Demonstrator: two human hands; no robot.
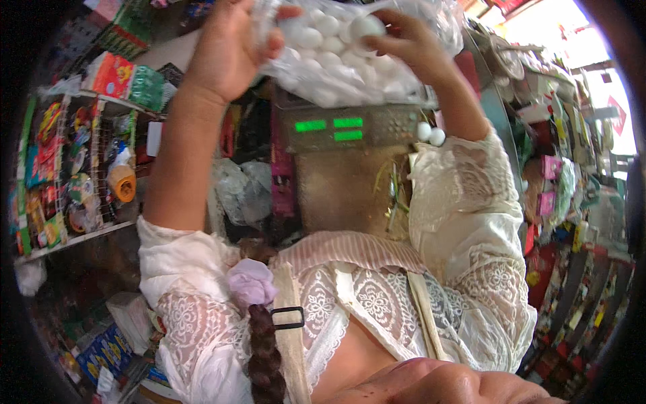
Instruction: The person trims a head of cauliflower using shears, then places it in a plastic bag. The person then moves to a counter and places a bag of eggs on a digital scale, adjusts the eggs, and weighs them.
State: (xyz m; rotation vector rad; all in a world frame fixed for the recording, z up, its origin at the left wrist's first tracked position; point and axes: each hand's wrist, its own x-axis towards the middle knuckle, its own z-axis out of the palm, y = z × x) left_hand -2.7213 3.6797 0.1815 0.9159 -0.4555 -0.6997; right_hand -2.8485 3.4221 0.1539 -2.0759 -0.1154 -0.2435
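A clear plastic bag [343,91] full of white eggs [330,45] rests on a digital scale [383,139] with green lit displays. My left hand [234,50] grips the bag's rim at its left side, thumb and fingers on the plastic. Over the bag's opening, my right hand [411,43] holds one white egg [367,28] between thumb and fingers. Two more white eggs [430,134] lie side by side just right of the scale's keypad. Folds of the plastic partly cover the lower eggs in the bag.
Green stems [396,197] lie on the brown counter [333,187] between my body and the scale. Crumpled clear plastic bags [245,189] are to the left. A rack of packaged goods [75,171] stands farther left. Crowded shelves [575,298] fill the right side.
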